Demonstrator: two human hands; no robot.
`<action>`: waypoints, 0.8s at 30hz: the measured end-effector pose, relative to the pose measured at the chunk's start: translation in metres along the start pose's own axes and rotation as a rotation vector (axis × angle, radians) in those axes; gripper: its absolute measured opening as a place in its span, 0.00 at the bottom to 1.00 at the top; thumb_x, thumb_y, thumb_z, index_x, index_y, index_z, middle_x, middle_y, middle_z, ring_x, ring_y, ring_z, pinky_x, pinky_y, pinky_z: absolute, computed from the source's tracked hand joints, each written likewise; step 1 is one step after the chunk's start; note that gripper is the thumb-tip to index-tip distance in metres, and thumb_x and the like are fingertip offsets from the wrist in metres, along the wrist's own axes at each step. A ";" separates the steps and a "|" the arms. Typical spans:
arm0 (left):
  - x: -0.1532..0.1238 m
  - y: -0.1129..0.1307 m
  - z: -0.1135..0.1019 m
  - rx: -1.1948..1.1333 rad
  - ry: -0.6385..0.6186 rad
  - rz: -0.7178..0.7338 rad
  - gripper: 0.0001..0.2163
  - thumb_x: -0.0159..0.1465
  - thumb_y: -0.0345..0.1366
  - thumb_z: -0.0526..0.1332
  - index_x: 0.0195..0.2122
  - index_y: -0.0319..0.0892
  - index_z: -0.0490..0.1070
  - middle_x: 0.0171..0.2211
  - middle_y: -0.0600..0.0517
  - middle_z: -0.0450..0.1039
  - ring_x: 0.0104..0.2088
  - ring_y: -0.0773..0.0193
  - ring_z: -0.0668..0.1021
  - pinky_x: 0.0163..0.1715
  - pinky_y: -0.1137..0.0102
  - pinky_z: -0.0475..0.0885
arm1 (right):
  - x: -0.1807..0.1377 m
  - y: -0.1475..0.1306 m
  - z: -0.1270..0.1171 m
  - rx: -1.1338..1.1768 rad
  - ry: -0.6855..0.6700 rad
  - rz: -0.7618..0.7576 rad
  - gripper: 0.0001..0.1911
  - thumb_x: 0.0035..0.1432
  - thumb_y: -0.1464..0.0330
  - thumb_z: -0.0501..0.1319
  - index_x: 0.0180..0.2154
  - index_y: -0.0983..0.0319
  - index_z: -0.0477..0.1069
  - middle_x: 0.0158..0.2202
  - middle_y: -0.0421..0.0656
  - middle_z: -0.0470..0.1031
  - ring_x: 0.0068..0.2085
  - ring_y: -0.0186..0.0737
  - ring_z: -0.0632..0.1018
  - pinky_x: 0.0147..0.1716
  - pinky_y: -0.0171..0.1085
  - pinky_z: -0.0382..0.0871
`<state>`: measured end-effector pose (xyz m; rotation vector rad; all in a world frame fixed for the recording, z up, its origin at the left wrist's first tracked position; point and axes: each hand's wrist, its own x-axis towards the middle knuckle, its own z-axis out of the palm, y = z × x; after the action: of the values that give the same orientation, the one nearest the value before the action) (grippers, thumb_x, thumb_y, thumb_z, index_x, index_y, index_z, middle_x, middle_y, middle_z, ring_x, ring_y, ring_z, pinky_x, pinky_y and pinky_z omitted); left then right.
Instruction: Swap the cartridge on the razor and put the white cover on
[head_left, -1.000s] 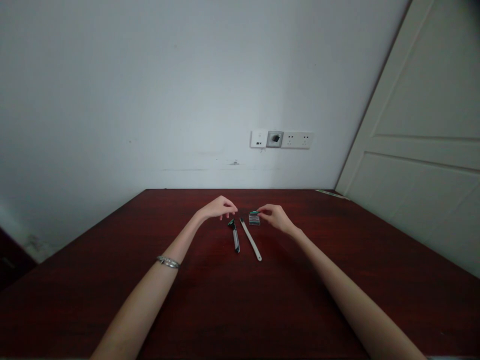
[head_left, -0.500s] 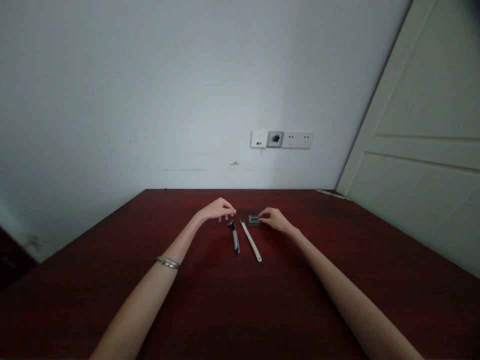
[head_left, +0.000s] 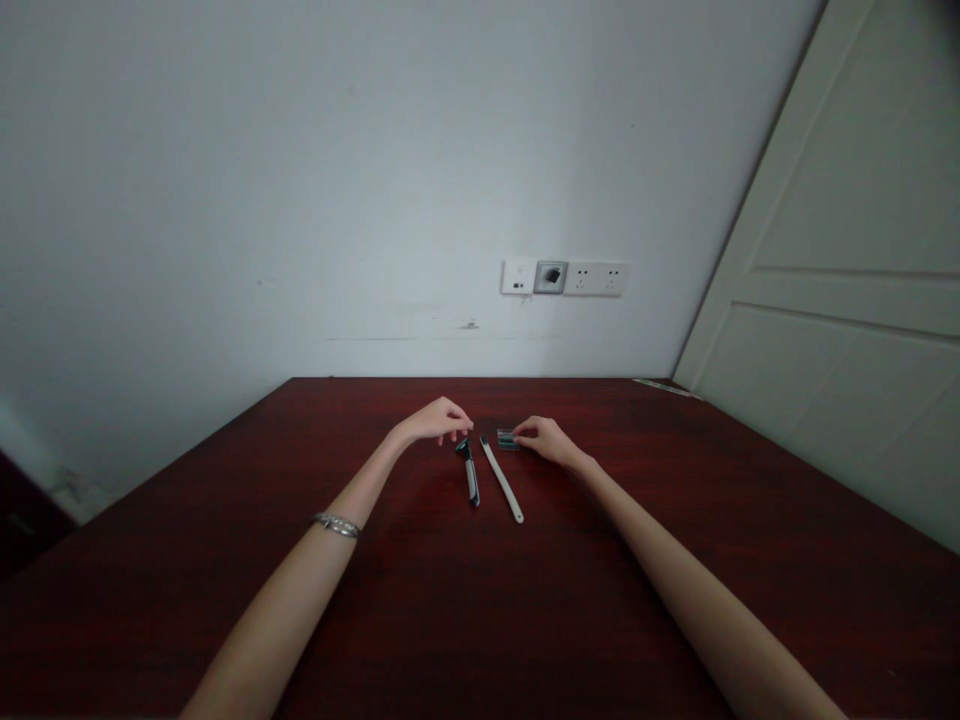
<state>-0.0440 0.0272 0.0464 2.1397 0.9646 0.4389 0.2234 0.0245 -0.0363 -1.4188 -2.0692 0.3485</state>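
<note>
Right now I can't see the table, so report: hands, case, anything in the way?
Right hand at small clear case, exact grip unclear. Left hand near head of razor, nothing visibly held. White-handled brush beside razor; nothing seen blocking.

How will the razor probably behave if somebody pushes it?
The razor would probably slide rather than roll, since its wide head sits across the handle. Its slim handle looks stiff and probably light.

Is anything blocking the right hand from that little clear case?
Nothing visible does: the right hand has its fingertips at the right side of the small clear case. The long white dark-tipped tool lies left and nearer the viewer, outside that gap.
</note>
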 end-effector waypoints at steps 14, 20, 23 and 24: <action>-0.002 0.005 -0.003 0.167 0.099 -0.207 0.10 0.52 0.37 0.59 0.26 0.33 0.73 0.22 0.49 0.72 0.18 0.71 0.71 0.14 0.78 0.63 | -0.012 -0.004 -0.015 -0.008 0.117 0.015 0.12 0.55 0.63 0.57 0.34 0.62 0.77 0.37 0.45 0.77 0.39 0.40 0.76 0.42 0.36 0.66; -0.008 0.016 0.015 0.252 0.045 -0.360 0.08 0.50 0.34 0.59 0.21 0.34 0.71 0.21 0.49 0.72 0.16 0.70 0.70 0.15 0.76 0.63 | -0.020 -0.029 -0.019 -0.052 0.060 0.016 0.13 0.56 0.63 0.55 0.35 0.60 0.76 0.35 0.43 0.78 0.37 0.40 0.77 0.39 0.35 0.67; -0.008 0.016 0.030 0.338 0.035 -0.421 0.09 0.50 0.36 0.60 0.19 0.35 0.70 0.18 0.50 0.70 0.17 0.68 0.71 0.18 0.74 0.65 | -0.022 -0.042 -0.016 -0.101 0.045 0.012 0.14 0.57 0.61 0.54 0.36 0.59 0.76 0.36 0.44 0.78 0.37 0.41 0.77 0.36 0.35 0.66; -0.007 0.015 0.035 0.378 0.042 -0.447 0.10 0.50 0.38 0.60 0.18 0.36 0.70 0.16 0.50 0.68 0.17 0.67 0.71 0.20 0.73 0.66 | -0.023 -0.046 -0.015 -0.122 0.039 0.012 0.15 0.58 0.60 0.53 0.35 0.58 0.76 0.36 0.44 0.78 0.36 0.41 0.77 0.35 0.34 0.66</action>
<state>-0.0219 -0.0019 0.0340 2.1490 1.6047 0.0826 0.2032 -0.0168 -0.0079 -1.4972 -2.0815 0.2007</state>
